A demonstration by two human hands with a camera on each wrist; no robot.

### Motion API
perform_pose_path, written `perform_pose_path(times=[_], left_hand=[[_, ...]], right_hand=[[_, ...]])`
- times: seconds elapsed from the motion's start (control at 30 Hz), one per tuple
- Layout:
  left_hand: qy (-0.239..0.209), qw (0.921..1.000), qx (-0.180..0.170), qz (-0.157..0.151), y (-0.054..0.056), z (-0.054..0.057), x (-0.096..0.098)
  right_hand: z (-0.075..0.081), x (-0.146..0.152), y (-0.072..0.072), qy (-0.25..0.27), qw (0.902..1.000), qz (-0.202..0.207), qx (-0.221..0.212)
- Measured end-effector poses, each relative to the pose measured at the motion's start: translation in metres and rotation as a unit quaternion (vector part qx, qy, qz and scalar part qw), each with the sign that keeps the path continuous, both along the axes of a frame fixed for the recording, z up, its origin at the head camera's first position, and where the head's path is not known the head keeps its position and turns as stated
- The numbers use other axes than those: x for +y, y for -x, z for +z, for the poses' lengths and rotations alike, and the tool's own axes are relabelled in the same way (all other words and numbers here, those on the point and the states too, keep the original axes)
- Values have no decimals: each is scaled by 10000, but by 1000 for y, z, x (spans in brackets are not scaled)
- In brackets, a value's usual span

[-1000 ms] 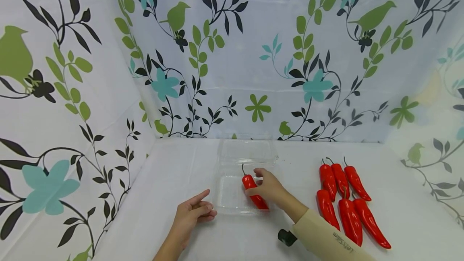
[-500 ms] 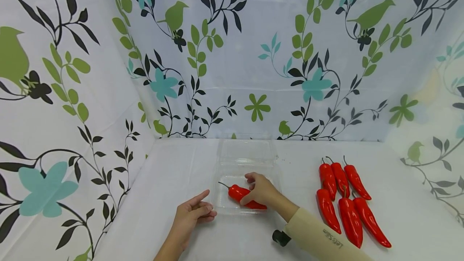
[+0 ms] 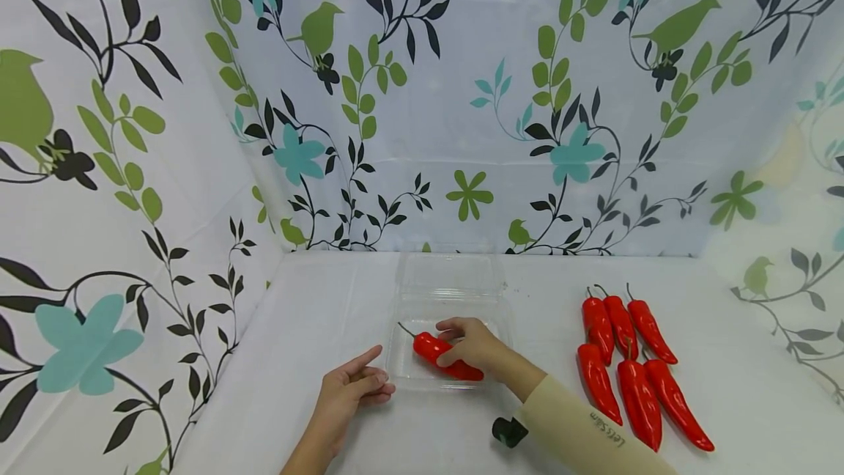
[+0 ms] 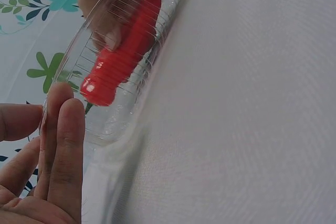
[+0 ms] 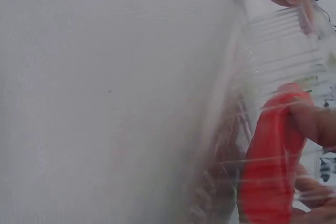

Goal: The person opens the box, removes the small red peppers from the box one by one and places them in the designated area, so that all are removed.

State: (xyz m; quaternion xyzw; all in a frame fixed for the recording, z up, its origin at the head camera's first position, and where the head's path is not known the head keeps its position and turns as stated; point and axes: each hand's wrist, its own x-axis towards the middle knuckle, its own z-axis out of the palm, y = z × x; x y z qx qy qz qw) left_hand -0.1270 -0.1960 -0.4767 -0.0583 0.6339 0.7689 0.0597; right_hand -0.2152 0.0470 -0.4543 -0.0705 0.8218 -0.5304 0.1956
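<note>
A clear plastic box (image 3: 409, 372) with its lid (image 3: 451, 273) folded back lies on the white table. Inside its base, a red chili pepper (image 3: 431, 349) lies slanted, stem to the far left. My right hand (image 3: 478, 349) grips that pepper between thumb and fingers; the wrist views show it through the ribbed wall. My left hand (image 3: 352, 391) stays beside the box's left side. Its fairly straight fingers (image 4: 70, 145) touch or nearly touch the box edge in the left wrist view.
Several red chili peppers (image 3: 638, 394) lie in two rows on the right of the table. Below my right forearm is a small black object (image 3: 508, 432). Patterned cloth (image 3: 468, 94) hangs at the back and sides.
My right hand has lowered and turned the pepper inside the box, its stem swinging left. Over the last half second it has barely shifted. The left hand has kept its place.
</note>
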Motion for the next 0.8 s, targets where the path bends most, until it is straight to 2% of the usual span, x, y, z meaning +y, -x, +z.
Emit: perform_pose_path(times=[0.13,0.33,0.8], left_hand=[[4,10000,12,18,0,0,0],[3,10000,19,-7,0,1,0],[43,10000,46,-63,-2,3,0]], right_hand=[[1,8,3,692,9965,41,-476],[3,16,5,1772,9785,9,-1057],[24,31,8,2966,9414,-91,-1605]])
